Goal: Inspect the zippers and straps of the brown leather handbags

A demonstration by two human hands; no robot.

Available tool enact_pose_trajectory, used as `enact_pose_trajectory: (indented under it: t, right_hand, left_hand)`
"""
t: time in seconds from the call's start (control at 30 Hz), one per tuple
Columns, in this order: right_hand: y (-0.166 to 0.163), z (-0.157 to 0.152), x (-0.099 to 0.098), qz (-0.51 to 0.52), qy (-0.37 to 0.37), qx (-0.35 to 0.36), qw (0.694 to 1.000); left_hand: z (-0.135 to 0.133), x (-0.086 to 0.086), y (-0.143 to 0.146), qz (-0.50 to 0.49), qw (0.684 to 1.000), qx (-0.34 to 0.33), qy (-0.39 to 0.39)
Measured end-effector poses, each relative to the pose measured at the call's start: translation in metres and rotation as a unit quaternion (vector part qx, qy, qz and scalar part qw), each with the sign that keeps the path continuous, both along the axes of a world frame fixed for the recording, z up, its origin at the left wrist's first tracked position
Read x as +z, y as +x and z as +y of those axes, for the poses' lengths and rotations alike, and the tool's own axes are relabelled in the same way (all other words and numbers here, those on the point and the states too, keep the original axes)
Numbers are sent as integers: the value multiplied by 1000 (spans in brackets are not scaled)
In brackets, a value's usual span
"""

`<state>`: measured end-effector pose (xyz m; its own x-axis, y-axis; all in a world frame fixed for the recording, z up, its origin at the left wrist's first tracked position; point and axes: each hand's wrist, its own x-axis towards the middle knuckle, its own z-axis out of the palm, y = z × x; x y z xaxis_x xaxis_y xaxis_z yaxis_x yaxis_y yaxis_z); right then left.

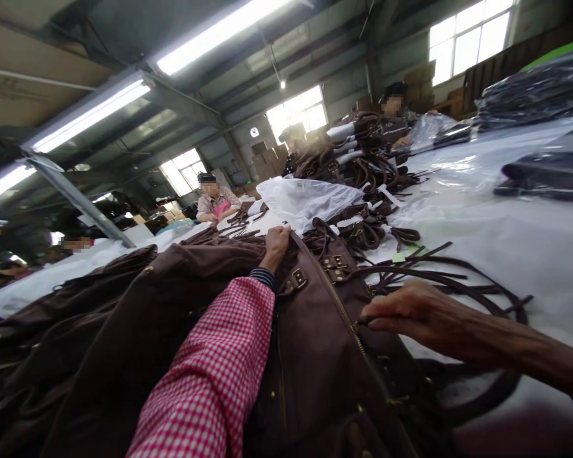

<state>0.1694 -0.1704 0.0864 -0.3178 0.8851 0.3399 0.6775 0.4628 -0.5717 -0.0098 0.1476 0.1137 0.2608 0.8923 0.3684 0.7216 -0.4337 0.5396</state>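
Note:
A dark brown bag point(310, 343) with a brass zipper point(341, 308) lies in front of me. My left hand point(277, 243), below a red checked sleeve, is closed on the bag's edge at the far end of the zipper. Partway down the zipper, my right hand point(405, 312) pinches a small dark zipper pull, mostly covered by the fingers. Brown straps with brass buckles point(299, 278) lie on the bag between the hands. To the left, more brown bags point(100, 318) are heaped against my sleeve.
Loose brown straps point(458, 280) spread over the white table point(520, 254) at right. Clear plastic point(310, 200) and a pile of strapped bags point(353, 152) stand beyond. Wrapped dark packages point(539, 92) are stacked far right. Co-workers point(217, 200) sit across the table.

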Motion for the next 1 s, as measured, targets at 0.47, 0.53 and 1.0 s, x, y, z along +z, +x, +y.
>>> enact_pose_trajectory:
  t: [0.47,0.53,1.0]
  right_hand:
    - [-11,37,-4,-92,44,-118,988]
    - [-10,33,-2,-99,62,-108,987]
    - [-42,-90,-10,11,-60,-50,997]
  left_hand:
    - [-201,4,-69,234,918,-314,70]
    - [-201,-9,-75,242,920,-297,81]
    - [-205,-5,-62,199,938,-284,-8]
